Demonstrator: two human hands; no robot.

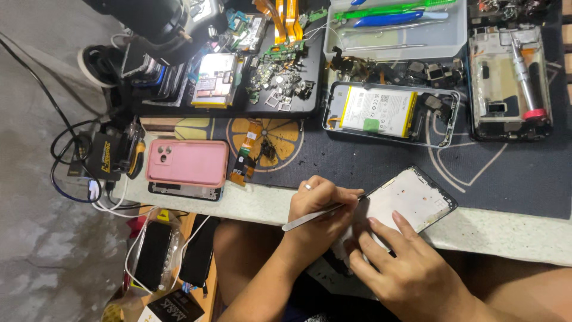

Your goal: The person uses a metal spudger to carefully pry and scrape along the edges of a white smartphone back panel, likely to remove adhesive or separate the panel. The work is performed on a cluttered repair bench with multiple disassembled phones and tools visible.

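at table edge: left hand [319,206] grips tweezers [316,216] | right hand [402,268] presses phone frame [411,200] | pink phone [187,162] well apart

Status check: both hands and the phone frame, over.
Left hand holds metal tweezers at phone frame edge. Right hand steadies frame. Nothing in the way.
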